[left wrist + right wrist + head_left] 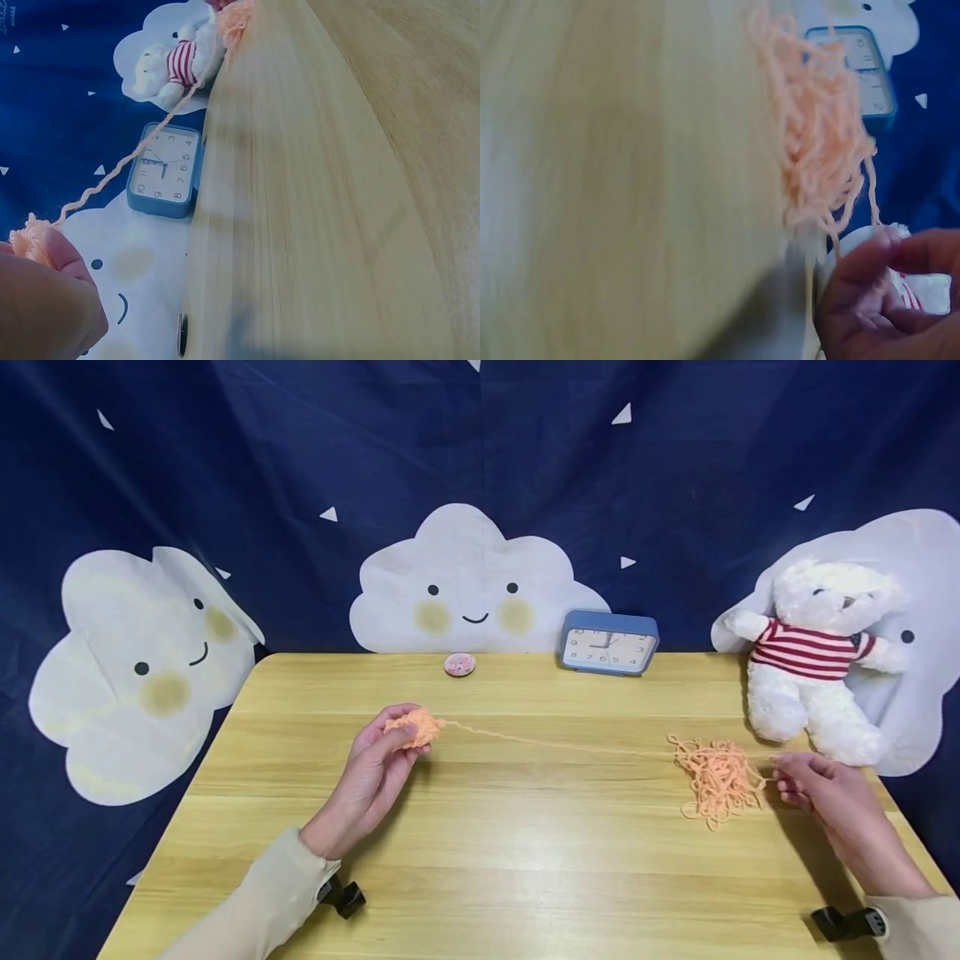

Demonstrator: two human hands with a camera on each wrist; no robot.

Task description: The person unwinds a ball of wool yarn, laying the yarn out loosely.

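Note:
My left hand (381, 767) grips a small wound bundle of peach yarn (420, 728), its thumb lying across the bundle. From it a single yarn strand (555, 744) stretches rightward above the table to my right hand's side. There, a loose tangled heap of the same yarn (720, 777) lies on the tabletop. My right hand (828, 793) pinches the strand between thumb and forefinger just right of the heap. In the right wrist view, the strand (874, 187) runs from the heap up to the pinching fingertips (885, 244), and loops of yarn hang close by.
A blue alarm clock (609, 643) and a small round pink tin (460, 664) stand at the table's back edge. A white teddy bear (821, 660) in a striped shirt sits at the back right. Behind the wooden table (525, 860) hangs a dark blue cloud-print curtain (480, 443).

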